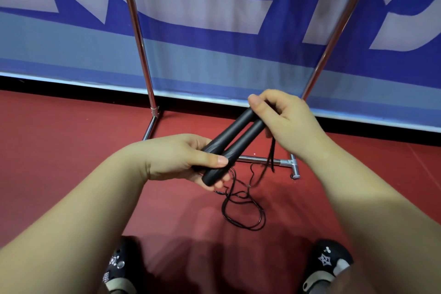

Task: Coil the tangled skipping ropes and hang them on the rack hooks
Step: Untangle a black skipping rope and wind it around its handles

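**2 handles, 1 tangle**

A left hand point(181, 160) and right hand point(284, 122) are gripping 2 black handles point(235, 136) side by side, fingers curled around opposite ends, while the thin cord point(241, 207) is trailing in loops onto the red floor point(71, 150) before a chrome rack point(140, 38).

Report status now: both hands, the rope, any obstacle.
Left hand and right hand both grip the two black handles. Rope cord hangs loose, tangled on red floor, uncoiled. Rack base bar close behind cord.
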`<state>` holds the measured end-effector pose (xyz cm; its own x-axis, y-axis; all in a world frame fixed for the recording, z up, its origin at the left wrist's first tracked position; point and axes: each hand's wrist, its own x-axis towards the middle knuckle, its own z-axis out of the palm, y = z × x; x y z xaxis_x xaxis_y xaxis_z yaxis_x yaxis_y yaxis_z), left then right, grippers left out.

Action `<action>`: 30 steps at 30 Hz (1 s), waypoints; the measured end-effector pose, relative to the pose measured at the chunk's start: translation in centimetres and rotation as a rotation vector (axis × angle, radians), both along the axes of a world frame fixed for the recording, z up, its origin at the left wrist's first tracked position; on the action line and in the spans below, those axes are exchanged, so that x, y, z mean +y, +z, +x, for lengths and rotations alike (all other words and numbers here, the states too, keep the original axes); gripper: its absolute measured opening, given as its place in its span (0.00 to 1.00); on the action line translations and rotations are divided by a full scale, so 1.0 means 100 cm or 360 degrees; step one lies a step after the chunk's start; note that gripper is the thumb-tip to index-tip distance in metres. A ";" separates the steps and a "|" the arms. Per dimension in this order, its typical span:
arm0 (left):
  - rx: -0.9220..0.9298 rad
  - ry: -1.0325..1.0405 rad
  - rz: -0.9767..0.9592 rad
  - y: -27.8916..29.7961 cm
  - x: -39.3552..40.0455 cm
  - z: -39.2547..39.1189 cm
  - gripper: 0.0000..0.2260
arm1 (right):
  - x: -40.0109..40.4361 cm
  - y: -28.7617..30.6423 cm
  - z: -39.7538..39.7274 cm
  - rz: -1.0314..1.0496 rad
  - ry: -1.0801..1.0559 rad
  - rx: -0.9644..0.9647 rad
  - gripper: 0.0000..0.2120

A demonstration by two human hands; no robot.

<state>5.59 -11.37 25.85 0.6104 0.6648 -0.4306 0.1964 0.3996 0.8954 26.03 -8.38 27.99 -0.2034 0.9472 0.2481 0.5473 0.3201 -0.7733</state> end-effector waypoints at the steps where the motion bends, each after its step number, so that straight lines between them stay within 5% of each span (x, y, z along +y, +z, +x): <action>1: 0.0002 -0.0001 -0.0007 0.000 0.000 -0.001 0.10 | 0.000 0.002 -0.002 -0.0024 0.0009 0.0087 0.15; 9: -0.0011 0.0040 -0.0054 0.002 0.001 -0.002 0.11 | 0.001 0.002 -0.010 -0.0236 0.0074 0.0521 0.09; 19: -0.0469 -0.0131 -0.0251 0.000 0.000 0.005 0.32 | -0.002 0.003 -0.014 -0.0176 0.0104 0.0681 0.09; 24: -0.0342 -0.0235 -0.0224 0.005 0.001 0.005 0.19 | 0.002 0.001 -0.005 -0.0139 0.0072 0.0547 0.13; 30: -0.0107 0.0023 -0.0018 0.006 0.000 0.013 0.09 | 0.002 0.003 -0.001 -0.0154 -0.0049 0.0447 0.16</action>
